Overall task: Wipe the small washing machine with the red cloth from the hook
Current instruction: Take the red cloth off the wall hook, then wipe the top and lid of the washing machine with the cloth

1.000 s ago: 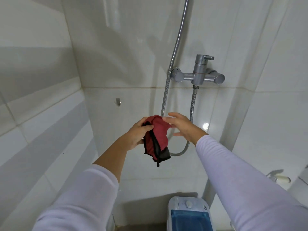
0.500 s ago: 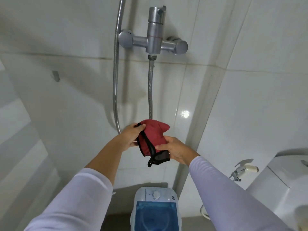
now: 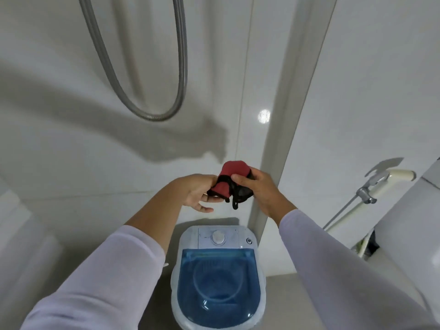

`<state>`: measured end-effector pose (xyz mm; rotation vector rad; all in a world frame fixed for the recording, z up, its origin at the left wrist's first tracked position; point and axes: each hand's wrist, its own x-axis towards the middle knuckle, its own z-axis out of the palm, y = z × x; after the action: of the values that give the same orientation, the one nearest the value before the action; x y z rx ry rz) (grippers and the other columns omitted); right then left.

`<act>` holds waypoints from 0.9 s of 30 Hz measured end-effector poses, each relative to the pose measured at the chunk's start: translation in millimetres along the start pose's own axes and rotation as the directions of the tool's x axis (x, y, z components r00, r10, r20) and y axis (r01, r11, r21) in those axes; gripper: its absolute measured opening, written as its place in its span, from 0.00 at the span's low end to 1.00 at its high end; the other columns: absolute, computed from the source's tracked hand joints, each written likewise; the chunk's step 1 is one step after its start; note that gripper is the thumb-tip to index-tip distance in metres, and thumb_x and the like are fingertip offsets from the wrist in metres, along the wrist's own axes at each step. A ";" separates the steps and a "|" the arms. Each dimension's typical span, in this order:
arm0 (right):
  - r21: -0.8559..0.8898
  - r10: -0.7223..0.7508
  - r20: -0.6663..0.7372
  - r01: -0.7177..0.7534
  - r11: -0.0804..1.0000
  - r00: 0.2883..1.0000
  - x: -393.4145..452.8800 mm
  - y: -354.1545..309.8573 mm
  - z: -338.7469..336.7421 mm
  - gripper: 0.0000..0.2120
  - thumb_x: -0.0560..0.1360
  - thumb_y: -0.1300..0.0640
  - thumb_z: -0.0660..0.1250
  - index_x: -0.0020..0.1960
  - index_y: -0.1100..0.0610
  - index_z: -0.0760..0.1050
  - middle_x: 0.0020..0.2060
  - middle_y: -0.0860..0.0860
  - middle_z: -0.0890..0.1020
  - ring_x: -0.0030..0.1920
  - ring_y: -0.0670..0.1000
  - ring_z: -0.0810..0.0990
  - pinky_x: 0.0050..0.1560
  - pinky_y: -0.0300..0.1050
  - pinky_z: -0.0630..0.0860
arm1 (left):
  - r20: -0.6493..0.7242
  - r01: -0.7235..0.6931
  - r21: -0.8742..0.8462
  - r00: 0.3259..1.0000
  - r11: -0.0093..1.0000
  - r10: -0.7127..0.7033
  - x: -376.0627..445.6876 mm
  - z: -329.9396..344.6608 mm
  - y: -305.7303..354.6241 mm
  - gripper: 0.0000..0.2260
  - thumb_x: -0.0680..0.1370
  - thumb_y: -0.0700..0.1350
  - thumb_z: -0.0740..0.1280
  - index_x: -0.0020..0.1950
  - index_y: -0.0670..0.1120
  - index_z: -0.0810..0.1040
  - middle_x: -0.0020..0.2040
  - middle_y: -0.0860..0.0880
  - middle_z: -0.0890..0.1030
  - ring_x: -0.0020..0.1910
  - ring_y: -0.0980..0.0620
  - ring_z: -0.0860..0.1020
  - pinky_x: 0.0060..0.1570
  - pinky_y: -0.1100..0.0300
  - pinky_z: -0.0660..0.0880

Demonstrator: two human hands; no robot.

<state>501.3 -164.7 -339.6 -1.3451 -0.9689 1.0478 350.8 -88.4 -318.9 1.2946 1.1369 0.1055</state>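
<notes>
1. Red cloth (image 3: 232, 177), edged in black, is held bunched at the centre of the frame between both hands, apparently so it can be gathered into a wiping pad.
2. A closed grip is kept on it by the right hand (image 3: 260, 190); the left hand (image 3: 198, 192) cups it from below, fingers partly spread.
3. Directly beneath, at lower centre, the small washing machine (image 3: 217, 277) is left unwiped, its blue lid shut.
</notes>
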 end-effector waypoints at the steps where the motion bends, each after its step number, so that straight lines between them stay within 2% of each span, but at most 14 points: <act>1: 0.015 -0.006 -0.005 0.006 1.000 1.000 3.9 15.9 -0.7 0.16 0.70 0.62 0.71 0.58 0.61 0.76 0.46 0.55 0.82 0.42 0.52 0.81 0.38 0.35 0.79 | -0.007 -0.009 0.006 1.000 1.000 0.009 12.0 3.2 -11.1 0.07 0.79 0.44 0.59 0.50 0.50 0.76 0.47 0.52 0.79 0.47 0.55 0.78 0.49 0.54 0.76; 3: 0.033 -0.024 -0.020 0.025 0.999 0.999 11.9 49.3 -3.1 0.16 0.70 0.62 0.72 0.57 0.59 0.76 0.46 0.55 0.82 0.45 0.54 0.81 0.42 0.42 0.80 | -0.059 -0.047 0.019 0.997 0.999 0.048 37.3 8.4 -35.9 0.06 0.78 0.42 0.60 0.47 0.50 0.77 0.46 0.52 0.78 0.48 0.55 0.76 0.51 0.55 0.74; 5: 0.031 -0.042 -0.038 0.043 0.999 0.998 17.7 78.8 -5.2 0.15 0.69 0.62 0.73 0.54 0.56 0.74 0.44 0.54 0.81 0.44 0.56 0.81 0.39 0.46 0.80 | -0.105 -0.109 0.031 0.988 0.994 0.112 61.2 12.1 -61.2 0.07 0.78 0.41 0.63 0.43 0.51 0.77 0.47 0.52 0.78 0.48 0.56 0.75 0.53 0.56 0.72; 7: 0.000 -0.061 -0.057 0.061 0.998 0.997 21.8 106.3 -8.0 0.18 0.68 0.62 0.73 0.53 0.53 0.70 0.46 0.56 0.80 0.43 0.57 0.80 0.36 0.46 0.81 | -0.100 -0.152 0.046 0.983 0.987 0.156 79.7 15.2 -85.4 0.05 0.78 0.42 0.64 0.44 0.51 0.76 0.49 0.52 0.79 0.51 0.54 0.76 0.53 0.56 0.72; 8: -0.014 -0.061 -0.082 0.060 0.998 0.995 23.8 119.0 -10.2 0.21 0.67 0.62 0.74 0.54 0.52 0.68 0.49 0.58 0.79 0.46 0.58 0.80 0.39 0.49 0.82 | -0.094 -0.166 0.049 0.981 0.985 0.170 86.9 16.9 -96.6 0.04 0.78 0.42 0.64 0.46 0.51 0.77 0.51 0.51 0.79 0.52 0.54 0.76 0.52 0.55 0.71; 9: -0.023 -0.055 -0.109 0.052 0.998 0.993 22.7 128.7 -12.2 0.25 0.66 0.62 0.76 0.56 0.52 0.66 0.54 0.60 0.78 0.51 0.59 0.80 0.47 0.53 0.82 | -0.092 -0.177 0.053 0.979 0.983 0.182 91.9 19.2 -107.1 0.04 0.78 0.42 0.64 0.49 0.50 0.77 0.52 0.51 0.80 0.52 0.54 0.77 0.52 0.55 0.70; 11: -0.033 -0.021 -0.159 0.016 0.999 0.987 18.8 143.0 -16.2 0.36 0.63 0.61 0.78 0.65 0.54 0.64 0.61 0.58 0.73 0.59 0.59 0.76 0.61 0.57 0.76 | -0.101 -0.209 0.070 0.971 0.975 0.215 96.7 25.2 -126.2 0.07 0.78 0.43 0.64 0.55 0.48 0.77 0.55 0.51 0.80 0.51 0.55 0.78 0.53 0.54 0.69; 13: 0.005 0.037 -0.159 -0.037 0.999 0.987 11.1 149.2 -20.2 0.45 0.58 0.58 0.81 0.69 0.61 0.63 0.63 0.56 0.73 0.61 0.58 0.75 0.65 0.56 0.73 | -0.116 -0.232 0.083 0.964 0.969 0.240 94.8 31.6 -140.9 0.09 0.78 0.45 0.65 0.57 0.48 0.76 0.57 0.51 0.80 0.53 0.55 0.78 0.54 0.53 0.69; 14: 0.049 0.066 -0.144 -0.060 0.997 0.987 7.8 150.3 -22.8 0.44 0.57 0.58 0.82 0.67 0.64 0.67 0.62 0.57 0.76 0.60 0.58 0.77 0.64 0.56 0.74 | -0.123 -0.225 0.096 0.964 0.970 0.236 91.5 34.4 -145.7 0.08 0.78 0.46 0.65 0.56 0.48 0.76 0.57 0.51 0.80 0.55 0.54 0.78 0.55 0.53 0.70; 17: 0.116 0.120 -0.174 -0.101 0.988 0.977 -10.6 148.0 -32.7 0.28 0.63 0.65 0.77 0.61 0.66 0.75 0.54 0.59 0.82 0.54 0.58 0.81 0.59 0.52 0.77 | -0.151 -0.168 0.238 0.967 0.956 0.208 81.9 42.3 -156.8 0.09 0.78 0.48 0.64 0.58 0.49 0.75 0.57 0.51 0.79 0.56 0.53 0.77 0.57 0.53 0.70; 21: 0.098 0.058 -0.232 -0.036 0.995 0.971 -21.6 143.9 -49.5 0.20 0.63 0.65 0.77 0.53 0.62 0.78 0.51 0.58 0.82 0.51 0.58 0.81 0.50 0.51 0.80 | -0.218 -0.130 0.414 0.947 0.901 0.237 79.2 47.5 -167.0 0.14 0.77 0.49 0.65 0.61 0.48 0.75 0.60 0.50 0.78 0.58 0.52 0.77 0.53 0.56 0.70; 23: 0.022 0.030 -0.264 -0.026 0.999 0.964 -24.7 144.4 -56.8 0.18 0.63 0.63 0.77 0.51 0.60 0.78 0.50 0.57 0.82 0.48 0.58 0.82 0.44 0.51 0.81 | -0.238 -0.083 0.572 0.935 0.816 0.262 80.8 53.3 -171.2 0.13 0.77 0.50 0.65 0.59 0.46 0.76 0.58 0.48 0.77 0.59 0.48 0.75 0.52 0.57 0.70; 25: -0.049 0.008 -0.283 -0.022 0.999 0.959 -24.8 147.1 -63.2 0.20 0.64 0.60 0.77 0.54 0.60 0.77 0.51 0.57 0.82 0.49 0.58 0.82 0.47 0.54 0.81 | -0.237 -0.036 0.729 0.924 0.684 0.300 82.5 61.8 -175.1 0.11 0.77 0.51 0.64 0.54 0.46 0.73 0.54 0.47 0.73 0.53 0.47 0.73 0.52 0.58 0.68; 27: -0.135 -0.025 -0.295 -0.016 0.991 0.955 -25.2 149.8 -65.6 0.20 0.65 0.59 0.76 0.54 0.60 0.75 0.50 0.57 0.81 0.50 0.58 0.81 0.48 0.54 0.80 | -0.252 0.002 0.790 0.913 0.613 0.321 84.9 70.3 -180.3 0.13 0.76 0.51 0.65 0.57 0.47 0.71 0.55 0.47 0.73 0.53 0.46 0.72 0.53 0.58 0.68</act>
<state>553.7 -213.2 -488.8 -1.5606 -0.8281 0.7584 350.3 -146.1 -522.2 2.2507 1.4602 -0.0231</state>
